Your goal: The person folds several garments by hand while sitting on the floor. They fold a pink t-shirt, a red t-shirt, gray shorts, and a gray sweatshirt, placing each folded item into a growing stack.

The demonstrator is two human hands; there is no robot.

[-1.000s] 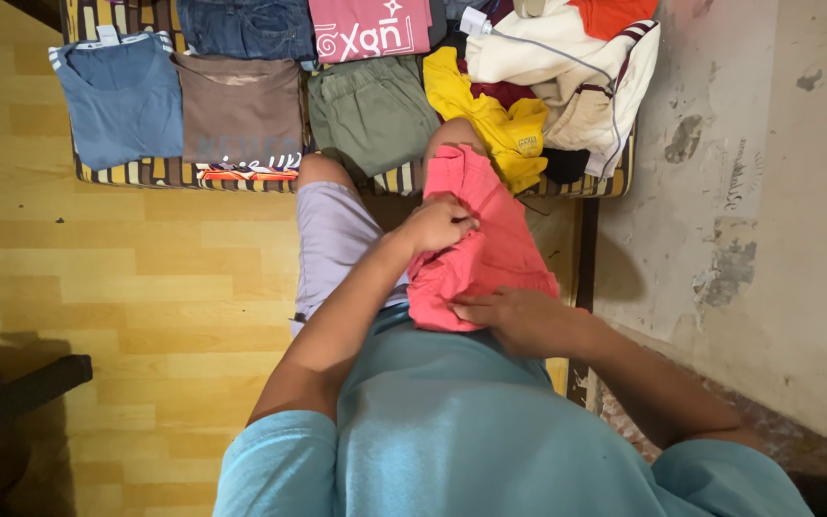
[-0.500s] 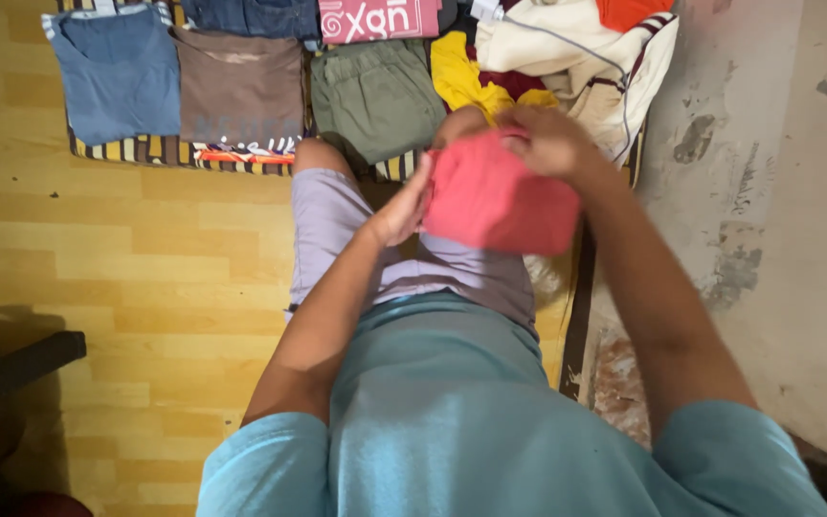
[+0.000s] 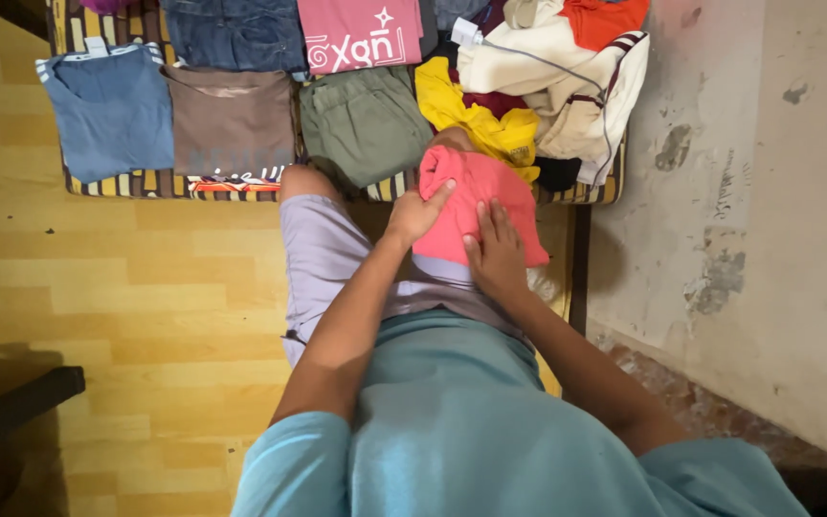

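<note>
- Now the coral garment point(image 3: 476, 196) lies folded into a compact, roughly rectangular pad on the person's right thigh, its far end rounded over the knee and touching the edge of the bed point(image 3: 145, 182).
- Its cloth is plain coral pink, with a few soft creases running from the far end toward the near edge.
- Left hand point(image 3: 416, 213) rests on the garment's left edge, fingers spread flat and thumb along the fold; this grip presses rather than pinches.
- Right hand point(image 3: 498, 251) lies palm down on the near half, fingers splayed and pointing away from the body, holding nothing between them.
- Lilac shorts point(image 3: 323, 244) cover both thighs under and beside the garment.
- No box or basket shows; the bed with its striped cover bears the clothes.
- Folded pieces sit on it in a row: a blue shirt point(image 3: 112, 110), a brown shirt point(image 3: 230, 120) just beside it, then an olive piece point(image 3: 364, 120).
- Behind them lie jeans point(image 3: 236, 33) and a pink printed shirt point(image 3: 361, 33).
- To the right is a loose heap: a yellow garment point(image 3: 471, 120), a cream one point(image 3: 567, 86) with a thin grey cord across it, and an orange piece point(image 3: 605, 17) on top.
</note>
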